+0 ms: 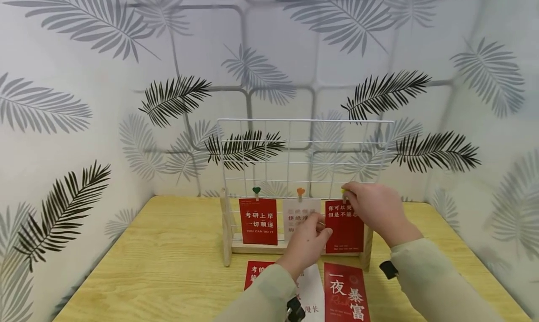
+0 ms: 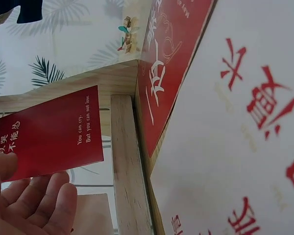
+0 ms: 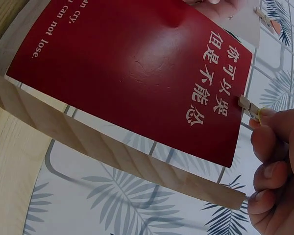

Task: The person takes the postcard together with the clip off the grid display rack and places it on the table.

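A red card (image 1: 344, 235) with white writing hangs at the right end of a white wire grid rack with a wooden stand (image 1: 228, 237). My left hand (image 1: 306, 243) pinches the card's left edge, thumb on the printed face and fingers behind, as the left wrist view shows. At its top edge, my right hand (image 1: 381, 212) pinches a small wooden clothespin (image 3: 248, 106) with a yellow tip; the peg's jaws lie over the card's edge. Left of it hang a white card (image 1: 292, 216) under an orange clothespin (image 1: 300, 192) and another red card (image 1: 258, 228) under a green heart clothespin (image 1: 257, 191).
On the wooden table (image 1: 160, 256) in front of the rack lie a red card (image 1: 347, 296), a white card (image 1: 313, 298) and a second red card (image 1: 254, 271), partly covered by my left sleeve (image 1: 263, 294). A leaf-patterned backdrop (image 1: 278, 46) stands close behind the rack.
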`<state>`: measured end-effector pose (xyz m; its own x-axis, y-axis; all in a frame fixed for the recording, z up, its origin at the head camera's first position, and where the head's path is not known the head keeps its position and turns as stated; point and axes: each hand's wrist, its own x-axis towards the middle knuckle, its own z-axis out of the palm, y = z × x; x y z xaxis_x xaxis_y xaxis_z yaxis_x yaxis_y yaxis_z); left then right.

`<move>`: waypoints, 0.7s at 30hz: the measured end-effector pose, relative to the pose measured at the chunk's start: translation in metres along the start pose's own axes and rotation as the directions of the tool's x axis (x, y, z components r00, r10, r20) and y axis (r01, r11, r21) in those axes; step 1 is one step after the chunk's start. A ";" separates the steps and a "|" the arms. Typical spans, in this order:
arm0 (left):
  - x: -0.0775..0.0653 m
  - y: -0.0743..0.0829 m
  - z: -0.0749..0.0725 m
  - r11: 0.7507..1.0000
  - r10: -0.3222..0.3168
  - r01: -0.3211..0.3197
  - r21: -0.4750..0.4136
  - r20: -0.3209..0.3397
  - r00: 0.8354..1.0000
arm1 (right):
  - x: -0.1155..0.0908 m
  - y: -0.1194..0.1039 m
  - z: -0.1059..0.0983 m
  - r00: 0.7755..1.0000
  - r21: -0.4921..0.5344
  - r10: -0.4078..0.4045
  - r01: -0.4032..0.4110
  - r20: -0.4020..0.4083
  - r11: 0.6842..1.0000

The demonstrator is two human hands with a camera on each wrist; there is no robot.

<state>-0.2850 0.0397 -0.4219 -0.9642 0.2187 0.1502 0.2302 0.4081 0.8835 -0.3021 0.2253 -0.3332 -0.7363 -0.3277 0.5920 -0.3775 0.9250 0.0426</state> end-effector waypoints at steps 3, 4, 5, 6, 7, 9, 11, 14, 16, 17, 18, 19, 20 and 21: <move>0.002 0.001 0.000 0.999 0.034 -0.033 0.038 -0.018 0.999 | -0.001 0.000 0.001 1.000 0.008 0.010 -0.009 -0.012 1.000; 0.003 0.002 0.000 0.998 0.041 -0.040 0.050 -0.024 0.999 | -0.001 0.000 0.001 1.000 0.010 0.012 -0.012 -0.015 1.000; 0.003 0.002 -0.001 0.997 0.046 -0.044 0.063 -0.029 0.999 | -0.002 0.000 0.001 1.000 0.014 0.012 -0.012 -0.016 1.000; 0.004 0.002 -0.001 0.996 0.049 -0.046 0.078 -0.034 0.998 | -0.002 0.000 0.002 1.000 0.018 0.011 -0.011 -0.017 1.000; 0.005 0.003 -0.001 0.995 0.053 -0.050 0.091 -0.039 0.998 | -0.002 0.000 0.002 1.000 0.021 0.010 -0.010 -0.017 1.000; 0.006 0.004 -0.002 0.991 0.067 -0.061 0.120 -0.044 0.997 | -0.002 0.000 0.001 1.000 0.028 0.012 -0.011 -0.015 1.000; 0.008 0.005 -0.002 0.986 0.086 -0.078 0.146 -0.049 0.995 | -0.002 0.000 0.002 1.000 0.036 0.016 -0.016 -0.007 0.999; 0.009 0.007 -0.003 0.983 0.099 -0.091 0.160 -0.044 0.994 | -0.002 0.001 0.002 1.000 0.042 0.023 -0.023 0.003 0.999; 0.010 0.007 -0.004 0.983 0.094 -0.086 0.164 -0.042 0.995 | -0.002 0.001 0.001 1.000 0.046 0.028 -0.029 0.010 0.999; 0.010 0.008 -0.004 0.983 0.088 -0.081 0.162 -0.040 0.995 | -0.002 0.001 0.001 0.999 0.045 0.030 -0.030 0.012 0.999; 0.010 0.008 -0.005 0.983 0.086 -0.078 0.165 -0.039 0.996 | -0.002 0.000 0.000 0.999 0.046 0.031 -0.031 0.013 0.998; 0.010 0.008 -0.006 0.984 0.084 -0.076 0.164 -0.039 0.996 | -0.001 0.000 0.000 0.999 0.044 0.032 -0.033 0.014 0.998; 0.010 0.008 -0.006 0.983 0.084 -0.076 0.168 -0.041 0.996 | -0.001 0.000 0.000 0.999 0.043 0.033 -0.034 0.016 0.999; 0.010 0.009 -0.006 0.982 0.087 -0.078 0.171 -0.042 0.995 | -0.001 -0.001 -0.001 0.999 0.041 0.036 -0.037 0.018 0.998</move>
<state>-0.2939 0.0400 -0.4101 -0.9453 0.2161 0.2445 0.3241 0.5354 0.7799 -0.3005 0.2251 -0.3335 -0.7592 -0.2975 0.5789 -0.3729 0.9278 -0.0122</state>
